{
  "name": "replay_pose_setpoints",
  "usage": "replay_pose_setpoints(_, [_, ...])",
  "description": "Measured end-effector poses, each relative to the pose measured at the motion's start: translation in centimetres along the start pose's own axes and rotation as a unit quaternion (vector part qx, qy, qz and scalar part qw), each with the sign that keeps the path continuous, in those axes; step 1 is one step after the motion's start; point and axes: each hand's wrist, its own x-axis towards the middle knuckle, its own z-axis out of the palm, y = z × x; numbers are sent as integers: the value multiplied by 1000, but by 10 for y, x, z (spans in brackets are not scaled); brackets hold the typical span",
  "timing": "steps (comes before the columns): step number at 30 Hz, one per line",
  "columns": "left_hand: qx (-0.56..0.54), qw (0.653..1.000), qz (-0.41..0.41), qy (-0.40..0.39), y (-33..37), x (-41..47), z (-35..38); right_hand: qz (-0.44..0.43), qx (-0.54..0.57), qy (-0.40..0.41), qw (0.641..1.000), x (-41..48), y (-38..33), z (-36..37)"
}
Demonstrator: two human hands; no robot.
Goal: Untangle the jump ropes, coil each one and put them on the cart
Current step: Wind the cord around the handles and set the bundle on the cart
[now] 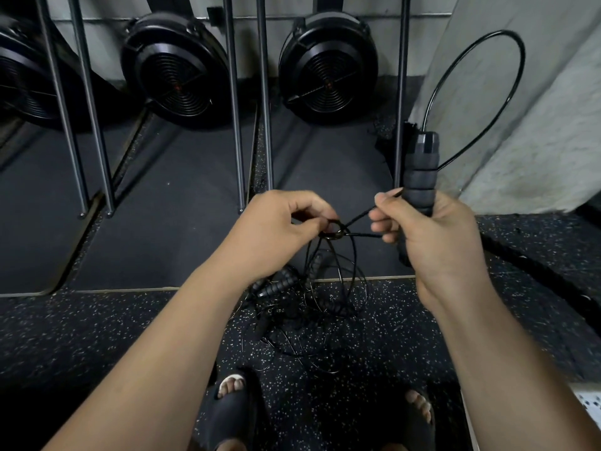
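left hand [279,222] pinching knot [336,231], right hand [432,236] gripping one handle [421,170] — one tangle [302,307] below

Quick headcount: three round black caged fan wheels along the wall, the left one [19,73] cut off by the edge, a middle one [177,70] and a right one [328,66]. Five slim grey metal bars [234,125] stand in front of them. Two bare hands: left hand [283,229], right hand [429,236]. One grey ribbed foam handle [419,177] is up in the air. Roughly three ribbed black handles [276,286] are down in the tangled heap of thin black jump ropes [309,320], and honestly I can't count the ropes themselves. Two black rubber slides [227,408].
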Motion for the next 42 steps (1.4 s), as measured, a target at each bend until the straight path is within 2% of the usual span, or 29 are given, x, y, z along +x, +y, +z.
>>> replay_pose_setpoints(9, [-143,987,30,61,5,-2,1,18,-100,-12,995,0,13,4])
replay_pose_setpoints(11, [-175,982,35,66,6,-1,2,61,-76,-35,995,-1,12,6])
replay_pose_setpoints(15, [-209,973,25,100,3,1,5,180,55,-82,979,-4,14,13])
replay_pose_setpoints(19, [-164,978,6,131,0,4,5,222,95,-111,964,-7,14,17])
replay_pose_setpoints(21, [-94,987,-13,133,-5,5,6,227,104,-111,962,-8,15,19])
replay_pose_setpoints(23, [-75,986,-56,140,-10,6,6,226,120,-98,962,-8,17,18])
replay_pose_setpoints(30, [-148,964,-210,61,-11,3,3,144,91,-60,984,-4,22,17])
replay_pose_setpoints(32, [-212,947,-237,36,-7,1,6,129,82,-66,986,-2,24,18])
replay_pose_setpoints(37, [-335,919,-201,49,0,1,11,137,98,-57,984,2,28,21])
replay_pose_setpoints(42, [-311,935,-170,17,6,-1,12,157,133,-66,976,4,32,24])
